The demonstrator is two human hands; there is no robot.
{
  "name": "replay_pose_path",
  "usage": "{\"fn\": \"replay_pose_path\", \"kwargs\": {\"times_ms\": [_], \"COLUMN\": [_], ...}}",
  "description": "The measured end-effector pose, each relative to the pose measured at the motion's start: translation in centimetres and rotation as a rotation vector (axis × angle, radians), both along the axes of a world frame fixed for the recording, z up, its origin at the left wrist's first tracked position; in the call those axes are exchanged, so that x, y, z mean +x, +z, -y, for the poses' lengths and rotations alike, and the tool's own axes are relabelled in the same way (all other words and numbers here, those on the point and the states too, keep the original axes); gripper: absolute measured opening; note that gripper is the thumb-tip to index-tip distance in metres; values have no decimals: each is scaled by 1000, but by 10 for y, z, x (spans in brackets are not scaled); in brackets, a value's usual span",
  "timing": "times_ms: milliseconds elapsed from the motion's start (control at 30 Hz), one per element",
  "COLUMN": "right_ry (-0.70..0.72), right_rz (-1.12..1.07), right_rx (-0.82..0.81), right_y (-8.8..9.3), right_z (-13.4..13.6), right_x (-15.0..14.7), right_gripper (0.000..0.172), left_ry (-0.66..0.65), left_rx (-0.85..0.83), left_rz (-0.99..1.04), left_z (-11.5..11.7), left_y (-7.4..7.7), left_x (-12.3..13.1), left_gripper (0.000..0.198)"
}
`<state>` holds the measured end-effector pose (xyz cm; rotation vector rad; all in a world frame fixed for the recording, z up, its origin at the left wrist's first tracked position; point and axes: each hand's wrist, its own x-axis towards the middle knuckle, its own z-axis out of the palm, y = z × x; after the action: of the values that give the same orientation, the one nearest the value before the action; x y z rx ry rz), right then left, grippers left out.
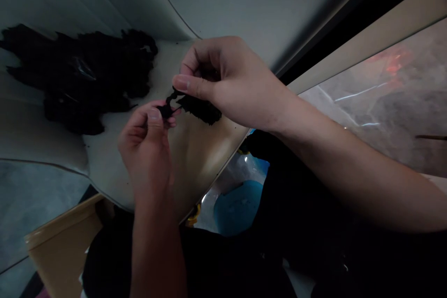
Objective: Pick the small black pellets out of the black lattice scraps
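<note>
**Entry one?**
A black tuft (199, 109), shaggy and matted, with a thin twisted tail (171, 100) running left from it. Both are held up between the two hands, over a pale curved panel (115, 163).

**Anything similar?**
A black heap (80, 79) of similar shaggy stuff, lying on that panel to the left, well apart from the hands.

**Surroundings?**
A grey curved wall (244, 4) along the far side. On the right, a glossy grey sheet (380, 111) showing red and white reflections; I cannot tell what it is. Near left, a cardboard box (63, 242). Just past the panel's near edge, a blue disc (237, 207) beside clear plastic (230, 172). Dark clothing (223, 260) fills the near foreground.

**Hands?**
Left hand (146, 149): raised from the near side, fingers curled, thumb and fingertips closed in a tight pinch on the tail's left end. Right hand (237, 84): reaching in from the right, forearm stretched across, fingers bent, thumb and forefinger pinching the tail's other end, close to the tuft.
</note>
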<state>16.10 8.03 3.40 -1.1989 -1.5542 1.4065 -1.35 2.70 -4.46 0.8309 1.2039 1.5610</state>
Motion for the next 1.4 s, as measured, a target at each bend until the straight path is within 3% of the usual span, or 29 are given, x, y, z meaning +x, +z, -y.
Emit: {"fn": "replay_pose_path", "kwargs": {"times_ms": [433,733,900,1133,1400], "right_ry": [-28,-14,-40,-50,-25], "right_rz": [86,16,18,36,-42], "right_rx": [29,93,76,90,173], "right_y": [-1,2,3,2,4], "right_z": [1,1,0,-1,1], "right_x": [-2,4,2,1,4], "right_gripper": [47,49,52,52,50], "left_ry": [6,52,66,114,32], "left_rx": [16,-28,-51,-143,-139], "left_rz": [-64,30,70,110,196], "left_z": [-4,-8,-10,-10,-7], "left_y": [-9,-8,-9,-9,-4], "left_x": [-7,-7,-9,-12,-15], "left_gripper": [12,26,18,25,25]}}
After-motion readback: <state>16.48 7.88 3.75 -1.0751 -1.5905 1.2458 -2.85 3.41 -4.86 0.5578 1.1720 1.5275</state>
